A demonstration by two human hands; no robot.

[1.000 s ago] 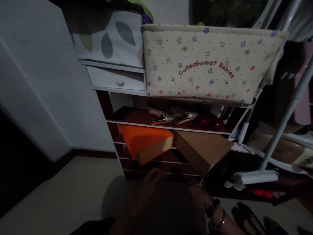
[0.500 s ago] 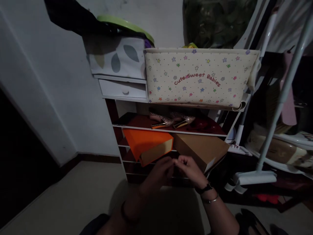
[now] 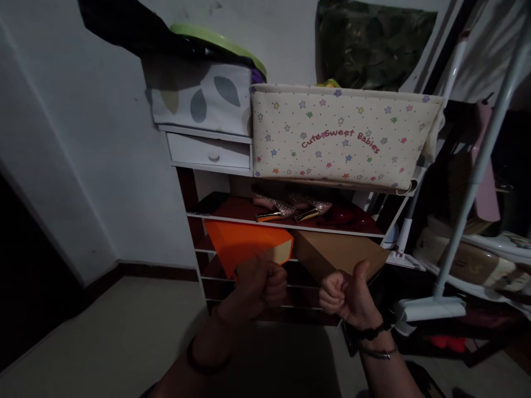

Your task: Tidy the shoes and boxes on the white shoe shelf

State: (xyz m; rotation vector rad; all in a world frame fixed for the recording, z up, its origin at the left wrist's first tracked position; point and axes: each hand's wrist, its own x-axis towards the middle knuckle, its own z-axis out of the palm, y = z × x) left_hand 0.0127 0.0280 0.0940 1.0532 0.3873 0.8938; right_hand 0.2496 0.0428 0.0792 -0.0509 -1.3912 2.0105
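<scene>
My left hand (image 3: 259, 284) is a closed fist held up in front of a white shoe rack (image 3: 290, 224), with nothing in it. My right hand (image 3: 346, 296) is also a fist, thumb pointing up, a watch and bangle on its wrist. Behind the left fist an orange shoe box (image 3: 244, 243) juts out of the rack at a tilt. A brown cardboard box (image 3: 340, 254) sticks out behind the right fist. A pair of glittery high heels (image 3: 290, 205) lies on the shelf above the boxes.
A cream fabric basket with stars (image 3: 344, 135) and a leaf-print fabric box (image 3: 203, 97) sit on top of the rack, over a small white drawer (image 3: 211, 152). A metal stand pole (image 3: 477, 171) and its foot (image 3: 431, 307) are at right. Bare floor (image 3: 103, 342) at left.
Both hands rose from low in the dark, met fingertip to fingertip, then drew apart into two fists. The view tilted up a little.
</scene>
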